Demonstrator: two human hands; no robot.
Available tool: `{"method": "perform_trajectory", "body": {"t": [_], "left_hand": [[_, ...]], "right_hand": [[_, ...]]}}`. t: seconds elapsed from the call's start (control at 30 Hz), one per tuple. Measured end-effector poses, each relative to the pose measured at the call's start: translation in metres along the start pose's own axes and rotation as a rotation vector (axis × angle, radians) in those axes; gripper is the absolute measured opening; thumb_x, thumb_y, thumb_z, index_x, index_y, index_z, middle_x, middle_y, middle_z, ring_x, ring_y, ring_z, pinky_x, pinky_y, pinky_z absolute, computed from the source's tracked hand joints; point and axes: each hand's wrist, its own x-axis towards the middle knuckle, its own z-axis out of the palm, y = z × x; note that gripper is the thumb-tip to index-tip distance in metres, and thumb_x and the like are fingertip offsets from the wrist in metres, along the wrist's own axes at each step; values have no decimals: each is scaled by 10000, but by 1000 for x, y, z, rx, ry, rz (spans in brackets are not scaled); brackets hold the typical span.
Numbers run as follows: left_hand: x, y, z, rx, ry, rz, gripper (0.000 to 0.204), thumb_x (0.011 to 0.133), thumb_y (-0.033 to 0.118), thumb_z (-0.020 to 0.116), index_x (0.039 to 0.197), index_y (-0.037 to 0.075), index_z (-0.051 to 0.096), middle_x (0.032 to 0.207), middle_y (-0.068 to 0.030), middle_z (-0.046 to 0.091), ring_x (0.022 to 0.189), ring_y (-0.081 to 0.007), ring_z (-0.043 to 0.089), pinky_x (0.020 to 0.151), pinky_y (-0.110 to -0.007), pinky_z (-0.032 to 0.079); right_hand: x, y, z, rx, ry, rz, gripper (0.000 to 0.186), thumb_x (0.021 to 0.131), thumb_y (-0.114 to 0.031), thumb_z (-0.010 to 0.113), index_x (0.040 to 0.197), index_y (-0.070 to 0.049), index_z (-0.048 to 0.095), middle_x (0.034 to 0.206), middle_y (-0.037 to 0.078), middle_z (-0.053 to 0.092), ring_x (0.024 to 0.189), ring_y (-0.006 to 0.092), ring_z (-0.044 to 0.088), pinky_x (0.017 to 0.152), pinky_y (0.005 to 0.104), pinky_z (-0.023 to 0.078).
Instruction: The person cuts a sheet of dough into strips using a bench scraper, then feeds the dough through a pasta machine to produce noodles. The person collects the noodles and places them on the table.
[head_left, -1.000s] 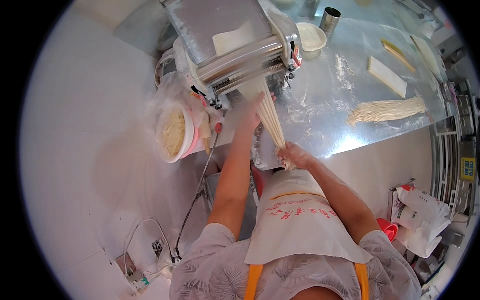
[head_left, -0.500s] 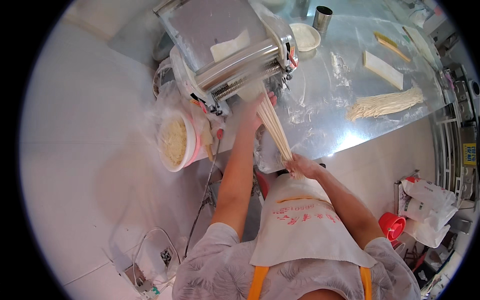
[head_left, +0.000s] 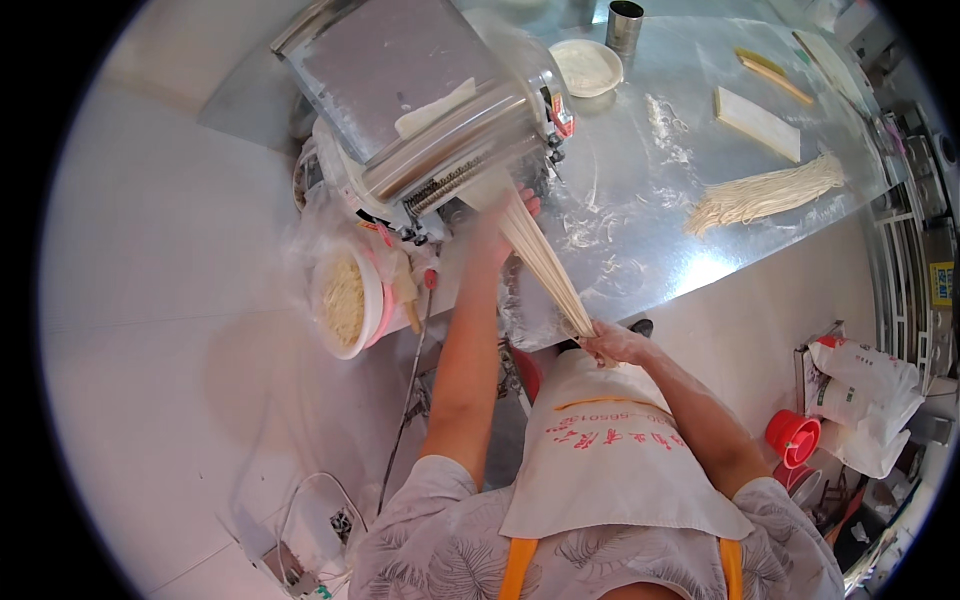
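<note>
A bundle of fresh noodles [head_left: 545, 255] stretches from beneath the rollers of the noodle machine [head_left: 430, 150] down toward my apron. My right hand [head_left: 612, 343] is closed round its lower end. My left hand [head_left: 488, 240] reaches under the strands near the rollers. Its fingertips show on the far side, stretched out, while the palm is partly covered by noodles and smeared by motion. On top of the machine, a pale dough sheet [head_left: 435, 108] lies close to the metal roller.
A cut noodle bundle [head_left: 765, 195], a pale flat block [head_left: 758, 124] and a brush [head_left: 775, 75] lie on the floured metal table [head_left: 640, 250]. Behind are a flour bowl [head_left: 585, 68] and metal cup [head_left: 624, 28]. A tub of yellowish crumbs [head_left: 345, 305] stands left, near a dark cable [head_left: 412, 385].
The noodle bundle looks longer, and my right hand has shifted slightly right and down with its end. The machine and table appear shifted left and up as the view moved.
</note>
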Motion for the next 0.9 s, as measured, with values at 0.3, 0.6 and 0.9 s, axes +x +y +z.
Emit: {"method": "perform_trajectory", "body": {"t": [0.3, 0.6, 0.9], "left_hand": [[6, -12, -8, 225, -28, 116, 417, 1015, 248, 677, 1316, -22, 573, 1152, -154, 659, 1095, -307, 652, 1088, -507, 503], [7, -17, -23, 105, 115, 41, 359, 1018, 352, 684, 1187, 41, 621, 809, 10, 532, 747, -122, 527, 765, -335, 493], [-3, -48, -24, 71, 123, 39, 316, 1037, 363, 650, 1087, 53, 615, 739, 36, 464, 627, -90, 433, 613, -281, 420]], "right_hand": [[-20, 12, -10, -13, 63, 99, 163, 1033, -236, 608, 1036, -105, 510, 746, -18, 482, 606, 120, 502, 594, 340, 524], [-34, 23, -21, -81, 84, 155, 178, 1030, -226, 608, 1016, -76, 511, 758, -13, 479, 635, 123, 478, 591, 325, 494], [-79, 12, -33, -45, 79, 101, 259, 1048, -269, 619, 941, -72, 490, 760, -9, 477, 657, 117, 472, 600, 322, 477]]}}
